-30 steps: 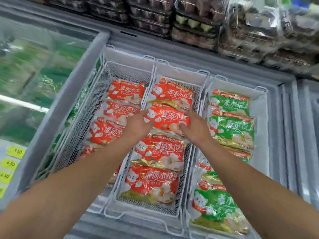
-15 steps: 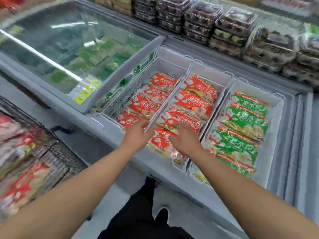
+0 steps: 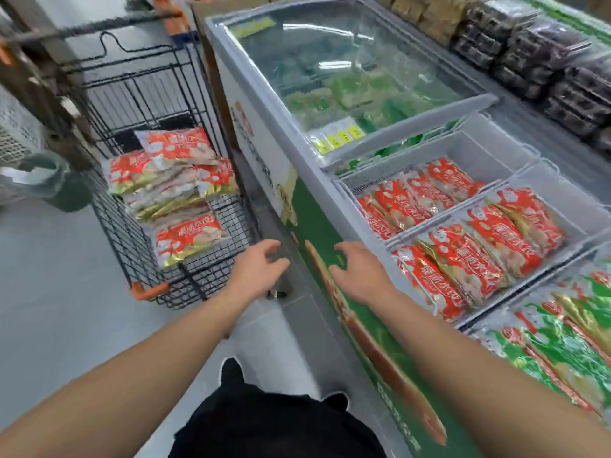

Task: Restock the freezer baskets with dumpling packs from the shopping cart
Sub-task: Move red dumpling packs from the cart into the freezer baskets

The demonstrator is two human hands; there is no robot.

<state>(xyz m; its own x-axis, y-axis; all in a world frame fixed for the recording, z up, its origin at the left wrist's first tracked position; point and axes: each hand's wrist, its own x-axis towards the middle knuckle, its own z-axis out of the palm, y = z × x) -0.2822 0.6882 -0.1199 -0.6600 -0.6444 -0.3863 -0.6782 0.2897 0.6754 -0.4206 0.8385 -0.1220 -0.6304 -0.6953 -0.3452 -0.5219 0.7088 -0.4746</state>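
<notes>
Dumpling packs point(image 3: 172, 180) in red wrappers lay heaped in the black wire shopping cart point(image 3: 132, 226), filling its end nearest the freezer point(image 3: 317, 226), with one pack point(image 3: 190, 238) leaning on the cart's near wall. I had both arms stretched out in front of me. My left hand point(image 3: 256, 271) hung over the gap between the cart's near right corner and the freezer's front panel, fingers spread loosely and a little curled, holding nothing. My right hand point(image 3: 358, 274) hung level with it against the green front of the freezer, fingers likewise loose and apart, also holding nothing. Neither hand touched a pack.

Inside the freezer, two white baskets along the front edge carried more red packs: the far basket point(image 3: 476, 150) held a row point(image 3: 416, 200) lying overlapped, with bare mesh at its back, and the middle basket point(image 3: 568, 196) held another overlapped row point(image 3: 479, 252) reaching to its front rim. A third basket at the right edge held green packs point(image 3: 562, 345). The closed glass lid point(image 3: 347, 67) covered the freezer's far half, with yellow price tags point(image 3: 340, 138) at its near edge. Dark trays point(image 3: 545, 61) were stacked along the back edge.
</notes>
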